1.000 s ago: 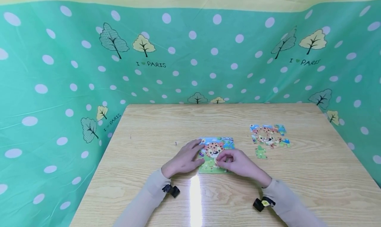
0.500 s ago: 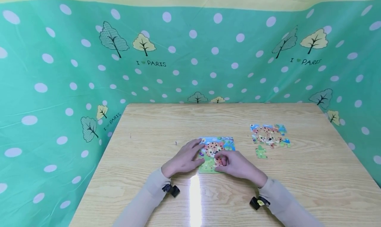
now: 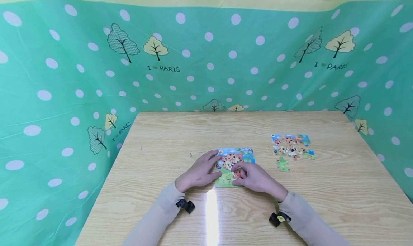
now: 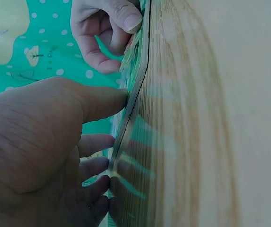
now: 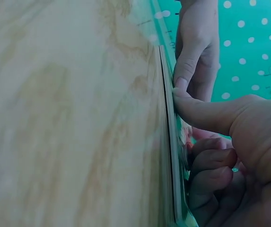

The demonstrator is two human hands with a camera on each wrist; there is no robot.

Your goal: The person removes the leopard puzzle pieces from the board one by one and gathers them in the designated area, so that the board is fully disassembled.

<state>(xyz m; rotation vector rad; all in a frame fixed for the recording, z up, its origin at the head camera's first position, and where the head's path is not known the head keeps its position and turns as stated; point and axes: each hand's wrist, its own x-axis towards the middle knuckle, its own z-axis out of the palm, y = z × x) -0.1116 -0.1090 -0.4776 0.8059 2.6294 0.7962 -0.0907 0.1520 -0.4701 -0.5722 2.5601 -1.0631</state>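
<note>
A cartoon leopard jigsaw puzzle lies flat in its tray on the table. My left hand rests along the tray's left edge, its fingers fairly straight, and the thumb touches the near left part. Over the lower right of the picture, my right hand has thumb and forefinger on either side of a spotted orange puzzle piece, pinching it at the board. The right wrist view shows the other fingers of the right hand curled. That hand hides the puzzle's lower right corner.
On the wooden table, to the right, several loose puzzle pieces form a rough leopard face. A single green piece lies just in front of them. Green dotted cloth hangs behind and at both sides.
My right hand has shifted slightly left over the puzzle, and its thumb and forefinger have spread wider, so the spotted piece shows between them. The left hand stays in place.
</note>
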